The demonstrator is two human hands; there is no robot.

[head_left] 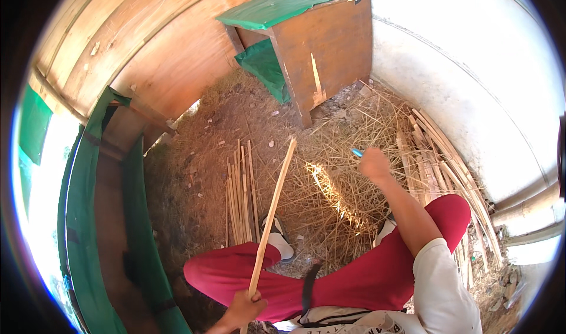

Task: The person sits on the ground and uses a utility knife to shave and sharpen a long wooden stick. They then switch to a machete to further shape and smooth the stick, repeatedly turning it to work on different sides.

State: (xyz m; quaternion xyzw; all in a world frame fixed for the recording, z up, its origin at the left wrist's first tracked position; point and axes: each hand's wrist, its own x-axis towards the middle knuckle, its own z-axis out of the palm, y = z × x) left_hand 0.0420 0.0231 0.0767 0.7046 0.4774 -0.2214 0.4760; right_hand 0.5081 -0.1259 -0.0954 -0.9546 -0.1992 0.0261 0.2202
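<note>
My left hand (pixel 243 308), low in the view, is closed around the lower part of a long bamboo strip (pixel 275 207). The strip rises away from me, its upper end free above the floor. To the right, my right hand (pixel 375 165) is closed on a slim tool with a bright blue end (pixel 356 152); the rest of it is hidden in the fist. This hand is held out above a heap of thin shavings (pixel 330 186), apart from the strip. Several cut strips (pixel 239 192) lie side by side on the dirt floor, left of the held one.
A wooden cabinet (pixel 330 51) with a green cover stands at the back by the white wall (pixel 448 33). More bamboo strips (pixel 433 163) are piled to the right. A long green-covered bench (pixel 109 216) runs along the left. My bent legs (pixel 354 281) frame the near floor.
</note>
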